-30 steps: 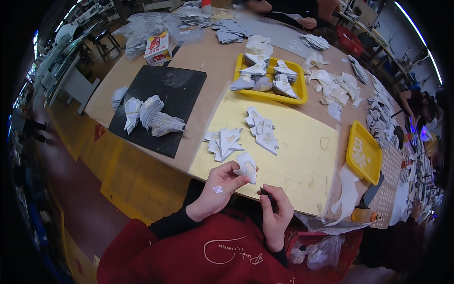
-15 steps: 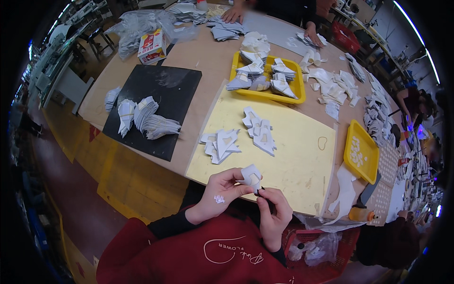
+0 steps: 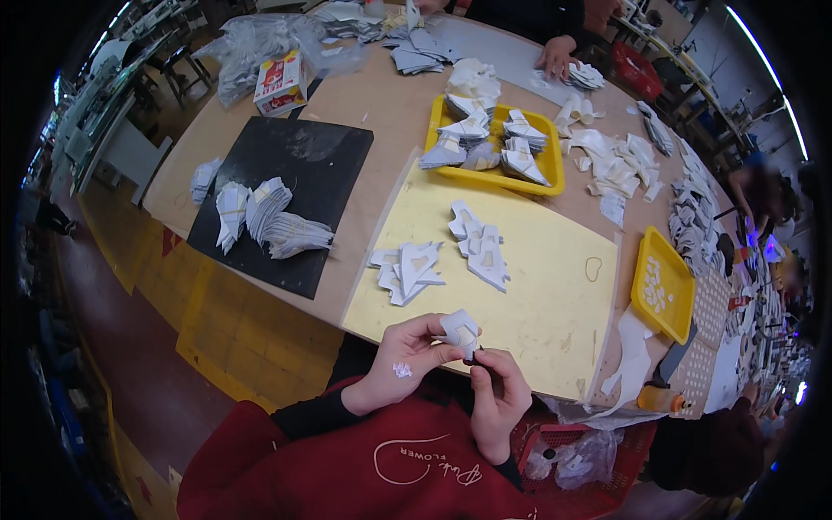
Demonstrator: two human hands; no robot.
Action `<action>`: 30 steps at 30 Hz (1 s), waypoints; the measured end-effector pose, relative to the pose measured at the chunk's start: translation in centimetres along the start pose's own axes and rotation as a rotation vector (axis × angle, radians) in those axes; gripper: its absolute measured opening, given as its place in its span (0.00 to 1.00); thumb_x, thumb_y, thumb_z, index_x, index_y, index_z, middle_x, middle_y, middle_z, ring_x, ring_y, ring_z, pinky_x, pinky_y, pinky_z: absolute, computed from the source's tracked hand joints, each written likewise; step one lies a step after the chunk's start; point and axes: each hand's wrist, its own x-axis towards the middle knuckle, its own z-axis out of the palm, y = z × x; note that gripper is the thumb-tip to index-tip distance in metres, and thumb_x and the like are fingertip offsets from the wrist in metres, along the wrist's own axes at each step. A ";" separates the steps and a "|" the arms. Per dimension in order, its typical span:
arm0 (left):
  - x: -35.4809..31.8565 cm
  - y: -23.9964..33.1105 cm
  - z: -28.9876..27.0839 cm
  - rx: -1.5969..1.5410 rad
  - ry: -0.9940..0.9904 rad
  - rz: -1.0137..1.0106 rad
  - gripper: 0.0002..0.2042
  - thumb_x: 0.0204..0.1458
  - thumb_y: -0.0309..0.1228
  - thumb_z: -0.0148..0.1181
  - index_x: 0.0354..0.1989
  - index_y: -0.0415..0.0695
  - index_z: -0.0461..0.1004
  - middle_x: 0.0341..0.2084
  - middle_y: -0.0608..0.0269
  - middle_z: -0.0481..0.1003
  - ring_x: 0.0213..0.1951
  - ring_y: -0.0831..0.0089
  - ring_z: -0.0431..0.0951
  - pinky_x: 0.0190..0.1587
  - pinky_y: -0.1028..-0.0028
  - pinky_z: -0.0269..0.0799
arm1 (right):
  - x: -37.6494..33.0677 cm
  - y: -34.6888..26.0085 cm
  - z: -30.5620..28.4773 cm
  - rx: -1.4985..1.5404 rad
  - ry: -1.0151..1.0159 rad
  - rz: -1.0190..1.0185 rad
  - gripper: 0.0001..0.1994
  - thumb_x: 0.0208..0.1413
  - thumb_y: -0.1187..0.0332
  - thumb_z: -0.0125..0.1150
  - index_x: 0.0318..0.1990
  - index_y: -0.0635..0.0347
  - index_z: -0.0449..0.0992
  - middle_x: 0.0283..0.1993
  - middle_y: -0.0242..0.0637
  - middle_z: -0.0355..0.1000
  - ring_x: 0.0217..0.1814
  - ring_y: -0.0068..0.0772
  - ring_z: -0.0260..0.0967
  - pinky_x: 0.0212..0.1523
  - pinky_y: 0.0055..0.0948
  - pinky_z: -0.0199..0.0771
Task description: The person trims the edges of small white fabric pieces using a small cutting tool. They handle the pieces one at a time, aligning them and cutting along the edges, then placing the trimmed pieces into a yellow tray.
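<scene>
My left hand is closed on a curled, pale grey cut piece with a cream patch, above the table's near edge. The thumb lies under it and the fingers behind. My right hand pinches at the lower corner of that piece, where a small dark thing shows at the fingertips; its kind is too small to make out. Beyond my hands, two loose piles of similar cut pieces, a left pile and a right pile, lie on a yellow sheet.
A yellow tray of bundled pieces stands behind the sheet; another yellow tray with small white bits is at right. Bundles lie on a black board. A red basket is below the table. Across the table, a co-worker's hand rests.
My hands keep their grip on the piece, nearly still. Across the table, one co-worker hand has lifted a piece from the stack; the other has shifted left, off its small pile.
</scene>
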 end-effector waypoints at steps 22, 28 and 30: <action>-1.2 -0.1 -0.3 -0.006 -0.041 -0.061 0.08 0.52 0.14 0.59 0.41 0.32 0.72 0.44 0.49 0.76 0.46 0.69 0.77 0.53 0.69 0.73 | -1.4 -1.5 -0.2 -0.223 0.007 -0.129 0.08 0.52 0.81 0.64 0.41 0.65 0.78 0.36 0.42 0.75 0.28 0.24 0.70 0.26 0.19 0.66; -1.7 0.0 -0.2 -0.014 -0.024 -0.035 0.08 0.52 0.14 0.58 0.41 0.32 0.72 0.44 0.49 0.76 0.46 0.69 0.77 0.53 0.69 0.73 | -1.8 -1.6 0.2 -0.219 0.012 -0.139 0.08 0.52 0.81 0.64 0.41 0.66 0.77 0.36 0.43 0.75 0.32 0.28 0.73 0.29 0.20 0.69; -1.9 0.0 -0.2 -0.025 -0.031 -0.015 0.09 0.53 0.15 0.59 0.42 0.32 0.72 0.43 0.52 0.76 0.46 0.70 0.77 0.52 0.71 0.74 | -2.1 -1.7 0.4 -0.197 0.011 -0.107 0.09 0.53 0.81 0.63 0.41 0.66 0.77 0.36 0.44 0.75 0.32 0.29 0.73 0.30 0.21 0.70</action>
